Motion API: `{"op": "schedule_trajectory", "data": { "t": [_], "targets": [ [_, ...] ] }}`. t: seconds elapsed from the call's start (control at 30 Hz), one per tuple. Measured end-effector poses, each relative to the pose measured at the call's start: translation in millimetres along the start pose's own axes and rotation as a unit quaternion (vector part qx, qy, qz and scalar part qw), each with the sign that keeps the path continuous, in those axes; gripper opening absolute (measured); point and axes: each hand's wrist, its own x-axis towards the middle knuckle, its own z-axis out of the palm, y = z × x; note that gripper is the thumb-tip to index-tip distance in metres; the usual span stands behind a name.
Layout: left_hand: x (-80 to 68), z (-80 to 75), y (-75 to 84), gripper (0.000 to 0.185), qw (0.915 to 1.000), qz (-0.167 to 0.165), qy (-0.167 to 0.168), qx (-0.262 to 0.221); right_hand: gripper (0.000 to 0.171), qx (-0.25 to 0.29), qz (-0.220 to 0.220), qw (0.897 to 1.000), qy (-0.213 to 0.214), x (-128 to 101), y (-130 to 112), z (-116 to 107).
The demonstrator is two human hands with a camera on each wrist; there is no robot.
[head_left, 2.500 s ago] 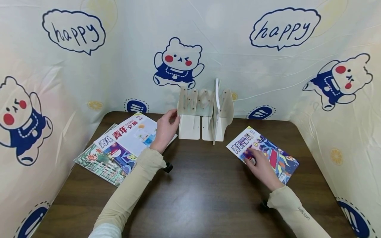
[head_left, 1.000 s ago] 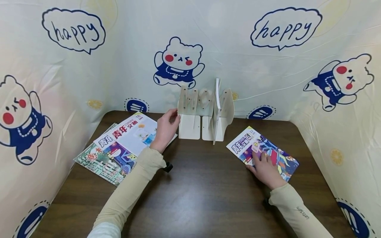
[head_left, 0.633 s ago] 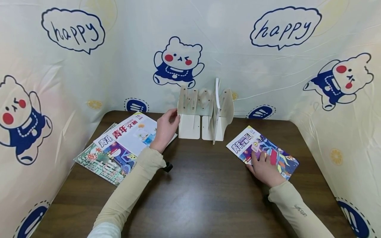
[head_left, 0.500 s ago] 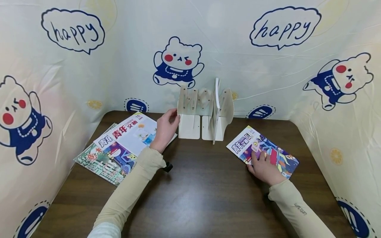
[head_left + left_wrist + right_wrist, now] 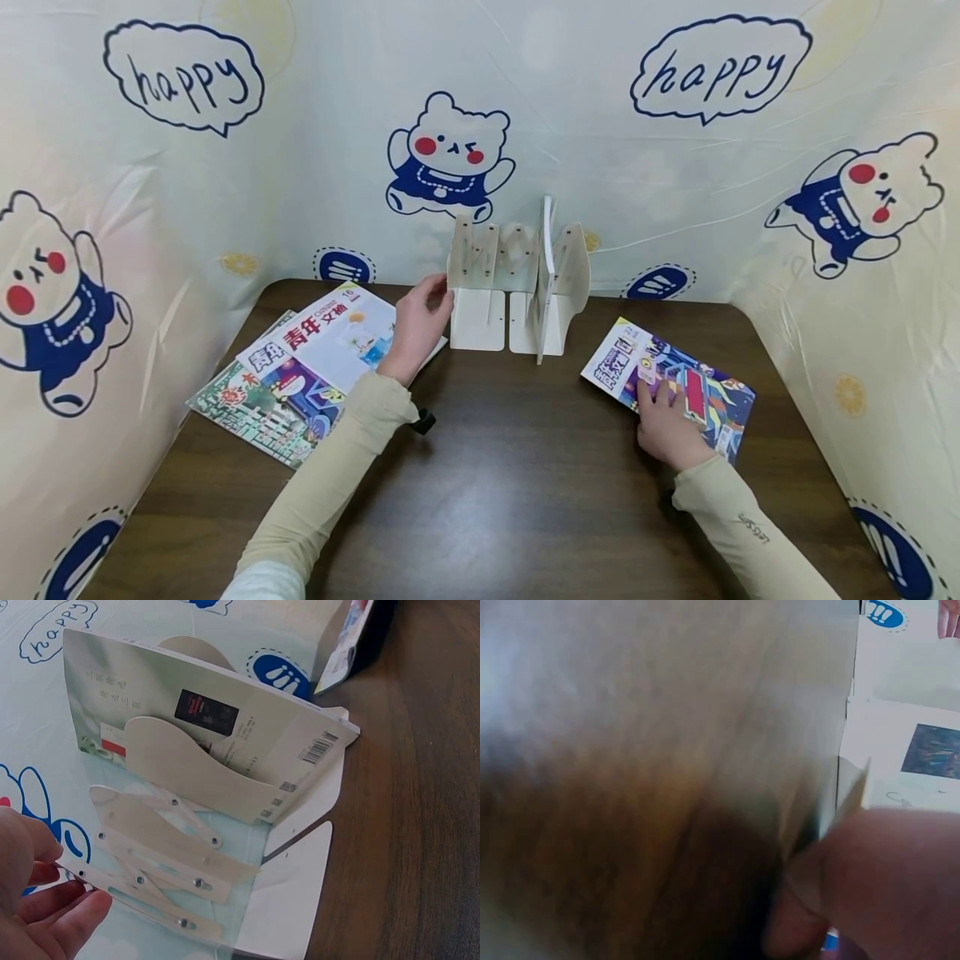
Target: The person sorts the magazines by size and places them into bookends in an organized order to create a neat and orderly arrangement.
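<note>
At the back of the table stands a white folding bookend (image 5: 477,321) with upright dividers. My left hand (image 5: 416,333) pinches its left side panel between thumb and fingers, as the left wrist view also shows. One thin book (image 5: 247,739) stands upright in its right-hand slot. On the right, my right hand (image 5: 670,429) holds a colourful magazine (image 5: 712,392) by its near edge, fingers spread on the cover and the thumb out of sight below. The right hand (image 5: 885,881) is blurred in the right wrist view.
Several overlapping magazines (image 5: 300,379) lie at the table's left, partly behind the left forearm. The dark wooden table (image 5: 487,492) is walled at the back and sides by a printed cloth (image 5: 570,150).
My right hand has shifted from the magazine's left part to its near edge, and the magazine has turned slightly and moved a little right. The left hand has stayed on the bookend.
</note>
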Motion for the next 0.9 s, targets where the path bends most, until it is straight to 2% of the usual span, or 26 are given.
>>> {"op": "schedule_trajectory", "data": {
  "t": [0.17,0.23,0.33,0.5,0.7,0.9],
  "targets": [
    [0.6,-0.3,0.7,0.036,1.0000,-0.001,-0.001,-0.004,0.069,-0.003,-0.018,0.997,0.078,2.3,5.5,3.0],
    [0.4,-0.1,1.1,0.036,1.0000,-0.003,-0.002,-0.005,0.067,-0.006,-0.021,0.995,0.096,3.1,7.0,2.6],
    [0.0,0.2,1.3,0.035,1.0000,-0.005,-0.002,-0.004,0.068,-0.004,-0.016,0.995,0.099,4.0,8.0,1.4],
    [-0.3,0.8,0.8,0.036,1.0000,-0.006,-0.002,-0.003,0.075,-0.006,-0.004,0.997,0.081,4.1,7.3,0.9],
    [0.3,0.3,-0.1,0.036,1.0000,-0.003,0.000,-0.003,0.075,0.007,0.002,0.998,0.067,2.7,8.7,0.3],
    [0.6,-0.4,-1.0,0.036,1.0000,-0.008,-0.002,-0.001,0.071,0.046,-0.020,0.993,0.106,-3.1,11.7,-2.6]
  ]
}}
